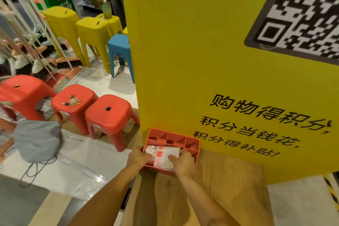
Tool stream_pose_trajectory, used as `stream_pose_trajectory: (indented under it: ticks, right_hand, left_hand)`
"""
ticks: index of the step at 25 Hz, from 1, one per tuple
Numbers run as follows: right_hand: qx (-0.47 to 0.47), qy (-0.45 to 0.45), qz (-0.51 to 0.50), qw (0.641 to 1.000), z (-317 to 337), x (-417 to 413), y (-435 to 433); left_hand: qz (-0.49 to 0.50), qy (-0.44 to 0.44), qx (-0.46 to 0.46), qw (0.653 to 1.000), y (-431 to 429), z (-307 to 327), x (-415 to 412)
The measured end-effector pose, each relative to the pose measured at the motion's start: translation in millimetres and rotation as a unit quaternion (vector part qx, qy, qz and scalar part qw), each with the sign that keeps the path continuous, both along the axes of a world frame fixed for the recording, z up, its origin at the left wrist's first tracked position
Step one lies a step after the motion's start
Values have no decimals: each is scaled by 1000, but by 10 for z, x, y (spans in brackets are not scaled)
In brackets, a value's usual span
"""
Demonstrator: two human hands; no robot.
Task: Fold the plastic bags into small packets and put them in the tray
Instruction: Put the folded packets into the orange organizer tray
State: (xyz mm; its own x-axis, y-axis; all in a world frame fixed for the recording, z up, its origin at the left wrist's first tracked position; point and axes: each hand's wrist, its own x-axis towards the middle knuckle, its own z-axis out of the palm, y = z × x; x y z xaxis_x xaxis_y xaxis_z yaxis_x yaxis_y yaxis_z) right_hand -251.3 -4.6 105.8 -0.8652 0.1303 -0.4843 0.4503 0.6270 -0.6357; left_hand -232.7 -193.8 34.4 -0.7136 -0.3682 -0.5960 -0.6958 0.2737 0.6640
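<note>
In the tray (196, 142), the left hand (138, 158) and right hand (183, 164) are pinching a folded packet (165, 154), seating it. Loose plastic (86, 187) is lying leftward, seemingly awaiting folding

My left hand (139, 158) and right hand (183, 164) grip the folded plastic bag packet (166, 155) by its two ends, my right thumb lying on top of it. It sits in the long front compartment of the coral tray (196, 145). The tray stands on the wooden counter (220, 180), right against the yellow sign board (192, 60), and off to my left a bunch of keys (72, 101) lies on the middle red stool (88, 97).
</note>
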Motion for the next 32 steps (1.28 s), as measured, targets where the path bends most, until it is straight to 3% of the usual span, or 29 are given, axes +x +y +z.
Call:
stream_pose_trajectory:
  ticks: [7, 15, 19, 24, 30, 32]
  right_hand:
    - [202, 58, 113, 971, 18, 24, -141]
    - [337, 54, 203, 918, -104, -107, -113]
    - [300, 131, 228, 917, -182, -85, 97]
    - [242, 249, 397, 849, -343, 115, 198]
    - [246, 157, 473, 832, -280, 49, 183]
    - [246, 136, 488, 827, -254, -8, 156]
  left_hand:
    - [-19, 0, 16, 1000, 78, 9, -48]
    - [-50, -2, -22, 999, 142, 33, -83]
    - [-66, 17, 40, 997, 70, 9, -67]
    - [-45, 12, -12, 999, 108, 40, -55]
    - [-50, -20, -125, 991, 238, 113, -113]
    - [-64, -15, -121, 990, 231, 131, -82]
